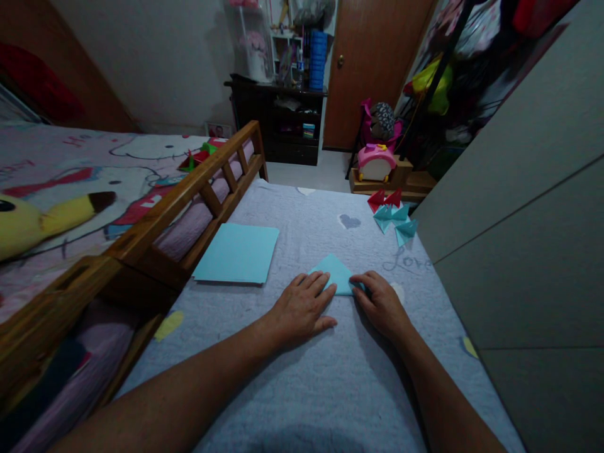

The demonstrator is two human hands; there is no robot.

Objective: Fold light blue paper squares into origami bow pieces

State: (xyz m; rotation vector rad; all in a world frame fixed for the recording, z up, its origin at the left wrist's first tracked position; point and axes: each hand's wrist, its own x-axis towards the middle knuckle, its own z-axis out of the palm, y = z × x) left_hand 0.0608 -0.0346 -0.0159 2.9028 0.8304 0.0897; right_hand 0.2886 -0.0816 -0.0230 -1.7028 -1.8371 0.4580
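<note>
A light blue paper folded into a triangle lies on the grey bedsheet. My left hand lies flat with its fingers pressing the paper's left corner. My right hand presses the paper's right corner with its fingertips. A stack of light blue square sheets sits to the left, near the wooden bed frame. Several finished folded pieces, red and light blue, lie at the far right of the sheet.
A wooden bed rail runs along the left, with a cartoon-print bed and a yellow plush toy behind it. A grey wardrobe stands on the right. A dark shelf unit, a brown door and toys are at the back.
</note>
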